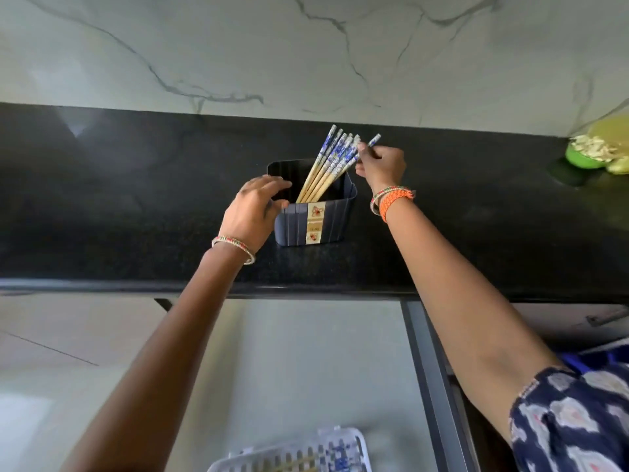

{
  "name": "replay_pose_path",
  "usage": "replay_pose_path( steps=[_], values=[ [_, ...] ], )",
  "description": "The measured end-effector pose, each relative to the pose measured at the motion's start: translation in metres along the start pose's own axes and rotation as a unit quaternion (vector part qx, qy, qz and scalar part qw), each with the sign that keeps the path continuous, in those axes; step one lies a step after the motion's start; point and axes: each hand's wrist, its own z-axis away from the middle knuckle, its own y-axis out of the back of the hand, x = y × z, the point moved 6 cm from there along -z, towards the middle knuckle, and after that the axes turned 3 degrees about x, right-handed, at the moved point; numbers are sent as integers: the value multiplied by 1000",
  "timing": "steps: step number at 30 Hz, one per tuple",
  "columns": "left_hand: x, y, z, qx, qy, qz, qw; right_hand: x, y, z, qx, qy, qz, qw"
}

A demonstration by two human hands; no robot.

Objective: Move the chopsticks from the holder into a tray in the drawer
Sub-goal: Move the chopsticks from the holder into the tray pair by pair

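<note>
The chopsticks (pixel 332 165) stand leaning in the dark holder (pixel 315 212) on the black counter (pixel 136 216). The right hand (pixel 383 166) pinches the rightmost one near its top, fingers closed. The left hand (pixel 253 207) rests open-fingered against the holder's left rim. A white tray (pixel 292 453) lies below.

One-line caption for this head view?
Left hand steadies the dark holder on the black counter while right hand pinches one chopstick.
</note>
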Motion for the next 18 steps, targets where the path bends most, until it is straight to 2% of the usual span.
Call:
replay_pose_path(
  steps=[4, 7, 12, 18],
  values=[
    [-3, -11, -1, -11, -38, -7, 999, 2, -19, -20, -27, -10, 27, 999],
    [-5, -13, -1, 4, -35, -6, 999, 4, -23, -25, -35, -33, 23, 999],
    [0, -8, -3, -2, -19, 12, 1000, -3, -14, -25, 0, -41, 9, 999],
    [15, 16, 3, 27, 13, 59, 998, -40, 27, -16, 57, -3, -17, 998]
  ],
)
